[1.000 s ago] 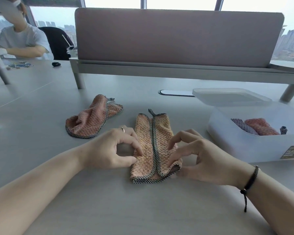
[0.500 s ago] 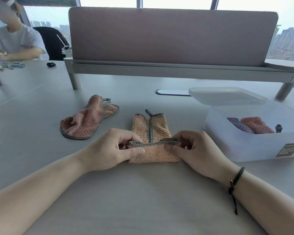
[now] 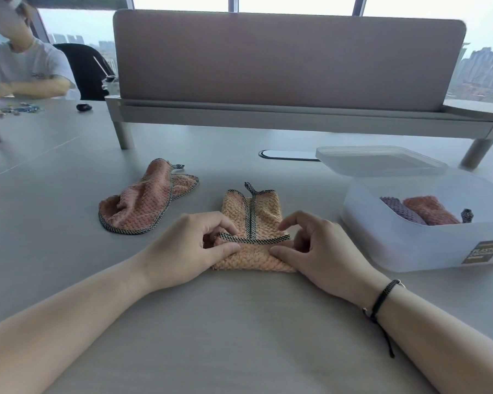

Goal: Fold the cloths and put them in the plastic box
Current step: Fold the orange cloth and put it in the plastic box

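An orange cloth (image 3: 264, 211) with a black-and-white checked hem lies on the table in front of me, its near end turned up and over towards the far end. My left hand (image 3: 191, 245) pinches the left corner of that turned-up flap. My right hand (image 3: 316, 248) pinches the right corner. A second, pinker cloth (image 3: 143, 203) lies crumpled to the left, untouched. The translucent plastic box (image 3: 410, 245) stands at the right with a purple cloth (image 3: 400, 210) and a pink cloth (image 3: 430, 213) folded inside.
The box's lid (image 3: 379, 160) leans on the box's far rim. A padded desk divider (image 3: 288, 61) on metal legs runs across the back. Another person (image 3: 26, 69) sits at the far left with small items on the table.
Both hands lifted the cloth's near end and carried it away from me, so the long strip is now folded over on itself and shorter. The camera has shifted slightly.
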Action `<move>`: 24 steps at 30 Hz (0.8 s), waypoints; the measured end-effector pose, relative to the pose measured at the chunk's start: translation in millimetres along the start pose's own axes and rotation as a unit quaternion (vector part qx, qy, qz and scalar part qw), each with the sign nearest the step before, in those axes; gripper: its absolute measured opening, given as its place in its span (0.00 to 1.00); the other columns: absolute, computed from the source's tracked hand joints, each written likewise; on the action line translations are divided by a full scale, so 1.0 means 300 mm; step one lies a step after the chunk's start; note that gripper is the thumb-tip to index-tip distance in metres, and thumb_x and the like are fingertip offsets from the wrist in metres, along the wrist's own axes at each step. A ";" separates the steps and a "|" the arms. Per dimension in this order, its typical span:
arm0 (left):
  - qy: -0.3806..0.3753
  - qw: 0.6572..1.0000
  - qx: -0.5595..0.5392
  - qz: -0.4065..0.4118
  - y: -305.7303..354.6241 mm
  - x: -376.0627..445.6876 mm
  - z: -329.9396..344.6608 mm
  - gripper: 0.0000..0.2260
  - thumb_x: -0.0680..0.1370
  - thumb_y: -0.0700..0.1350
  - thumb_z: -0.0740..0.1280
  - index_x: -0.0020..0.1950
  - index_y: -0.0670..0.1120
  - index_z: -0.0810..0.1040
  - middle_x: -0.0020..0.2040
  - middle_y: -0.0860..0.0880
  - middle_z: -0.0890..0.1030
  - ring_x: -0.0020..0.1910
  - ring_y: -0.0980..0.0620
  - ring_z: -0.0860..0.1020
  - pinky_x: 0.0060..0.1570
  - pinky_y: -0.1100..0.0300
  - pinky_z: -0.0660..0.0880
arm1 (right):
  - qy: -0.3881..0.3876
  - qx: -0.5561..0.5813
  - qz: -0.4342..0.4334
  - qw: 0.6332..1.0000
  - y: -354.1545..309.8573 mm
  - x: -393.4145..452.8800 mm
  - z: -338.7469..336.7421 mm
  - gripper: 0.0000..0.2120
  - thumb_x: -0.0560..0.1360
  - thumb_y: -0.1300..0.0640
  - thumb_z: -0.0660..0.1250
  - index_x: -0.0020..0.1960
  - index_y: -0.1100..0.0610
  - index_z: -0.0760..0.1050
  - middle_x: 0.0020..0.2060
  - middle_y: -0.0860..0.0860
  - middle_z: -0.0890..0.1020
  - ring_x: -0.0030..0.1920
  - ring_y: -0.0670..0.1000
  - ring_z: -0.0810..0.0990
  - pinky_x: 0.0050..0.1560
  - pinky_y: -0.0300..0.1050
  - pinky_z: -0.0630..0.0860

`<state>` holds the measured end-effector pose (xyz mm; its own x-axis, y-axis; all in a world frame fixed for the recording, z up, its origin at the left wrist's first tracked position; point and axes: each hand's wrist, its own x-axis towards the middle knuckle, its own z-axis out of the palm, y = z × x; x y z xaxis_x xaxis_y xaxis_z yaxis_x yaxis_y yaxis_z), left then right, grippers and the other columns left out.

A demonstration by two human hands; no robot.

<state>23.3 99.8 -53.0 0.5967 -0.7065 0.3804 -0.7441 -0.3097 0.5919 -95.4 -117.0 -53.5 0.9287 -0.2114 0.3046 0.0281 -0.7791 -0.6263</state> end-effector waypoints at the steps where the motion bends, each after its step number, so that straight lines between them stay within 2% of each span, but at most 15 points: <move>1: 0.003 1.000 0.009 0.008 0.000 0.000 0.002 0.08 0.73 0.48 0.76 0.50 0.51 0.82 0.30 0.55 0.73 0.29 0.59 0.72 0.32 0.72 0.66 | 0.004 -0.005 0.000 1.000 -0.002 0.000 -0.001 0.13 0.69 0.45 0.75 0.49 0.46 0.75 0.27 0.47 0.77 0.40 0.44 0.84 0.41 0.47 0.79; 3: 0.015 0.999 0.027 0.020 -0.003 -0.001 0.006 0.12 0.72 0.48 0.77 0.52 0.51 0.80 0.33 0.54 0.73 0.31 0.60 0.73 0.34 0.72 0.66 | 0.013 -0.019 -0.005 1.000 -0.008 -0.006 -0.004 0.15 0.68 0.45 0.76 0.49 0.46 0.74 0.31 0.47 0.78 0.37 0.39 0.80 0.39 0.43 0.76; 6: 0.048 0.995 0.070 0.047 -0.007 -0.001 -0.001 0.16 0.68 0.50 0.79 0.51 0.51 0.78 0.38 0.55 0.73 0.35 0.62 0.73 0.37 0.73 0.66 | 0.050 -0.062 -0.049 0.996 -0.007 -0.015 -0.011 0.13 0.67 0.46 0.77 0.46 0.45 0.75 0.39 0.43 0.74 0.39 0.41 0.74 0.39 0.39 0.72; 9: 0.045 0.988 0.099 0.108 0.012 0.004 -0.012 0.09 0.69 0.48 0.79 0.44 0.50 0.82 0.40 0.59 0.73 0.39 0.61 0.73 0.41 0.69 0.68 | 0.054 -0.110 -0.120 0.985 -0.007 -0.015 -0.017 0.05 0.68 0.51 0.76 0.40 0.45 0.81 0.42 0.41 0.72 0.42 0.44 0.71 0.42 0.41 0.69; 11: 0.013 0.982 0.108 0.158 0.019 0.002 -0.012 0.04 0.72 0.46 0.77 0.43 0.49 0.84 0.40 0.58 0.75 0.41 0.60 0.74 0.43 0.66 0.70 | 0.032 -0.138 -0.163 0.976 -0.004 -0.014 -0.016 0.03 0.69 0.51 0.74 0.41 0.42 0.84 0.41 0.40 0.76 0.43 0.44 0.71 0.43 0.42 0.70; 13: -0.030 0.977 0.118 0.175 0.015 -0.002 -0.013 0.05 0.75 0.50 0.73 0.46 0.50 0.85 0.42 0.57 0.78 0.43 0.58 0.76 0.44 0.61 0.74 | 0.005 -0.136 -0.178 0.975 0.001 -0.012 -0.012 0.05 0.71 0.50 0.72 0.45 0.41 0.85 0.40 0.38 0.80 0.44 0.45 0.72 0.45 0.45 0.73; 16: -0.077 0.977 0.130 0.153 0.003 -0.006 -0.030 0.16 0.74 0.62 0.69 0.52 0.52 0.84 0.48 0.58 0.80 0.49 0.57 0.78 0.48 0.56 0.76 | -0.024 -0.116 -0.149 0.982 0.003 -0.013 -0.024 0.09 0.73 0.42 0.67 0.50 0.41 0.84 0.42 0.38 0.81 0.47 0.45 0.75 0.50 0.46 0.75; 18: -0.089 0.976 0.133 0.149 0.000 -0.007 -0.040 0.19 0.72 0.65 0.71 0.53 0.53 0.83 0.50 0.58 0.79 0.51 0.59 0.77 0.51 0.60 0.75 | -0.052 -0.108 -0.129 0.984 0.006 -0.017 -0.039 0.17 0.70 0.34 0.66 0.52 0.40 0.82 0.46 0.38 0.80 0.50 0.43 0.76 0.55 0.44 0.74; 20: -0.091 0.978 0.125 0.143 -0.002 -0.007 -0.045 0.18 0.71 0.63 0.72 0.53 0.53 0.83 0.51 0.58 0.78 0.50 0.62 0.77 0.51 0.66 0.73 | -0.085 -0.107 -0.119 0.983 0.011 -0.019 -0.048 0.22 0.66 0.29 0.68 0.55 0.39 0.81 0.49 0.37 0.77 0.54 0.40 0.75 0.58 0.41 0.71; 22: -0.089 0.980 0.113 0.135 -0.005 -0.006 -0.048 0.15 0.72 0.59 0.74 0.54 0.53 0.83 0.52 0.59 0.78 0.50 0.64 0.76 0.49 0.71 0.71 | -0.092 -0.107 -0.111 0.984 0.016 -0.016 -0.046 0.23 0.64 0.30 0.69 0.55 0.38 0.81 0.50 0.37 0.75 0.54 0.40 0.74 0.58 0.41 0.71; 24: -0.083 0.982 0.109 0.134 -0.007 -0.006 -0.050 0.13 0.72 0.55 0.75 0.55 0.53 0.82 0.52 0.59 0.78 0.51 0.64 0.77 0.50 0.71 0.72 | -0.075 -0.107 -0.109 0.985 0.021 -0.010 -0.039 0.18 0.67 0.32 0.68 0.54 0.37 0.81 0.49 0.37 0.75 0.53 0.40 0.74 0.58 0.44 0.72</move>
<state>28.3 111.3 -44.1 0.3279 -0.8694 0.3697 -0.9247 -0.2153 0.3139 -102.4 -128.0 -49.9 0.9538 0.0524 0.2957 0.1699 -0.9061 -0.3873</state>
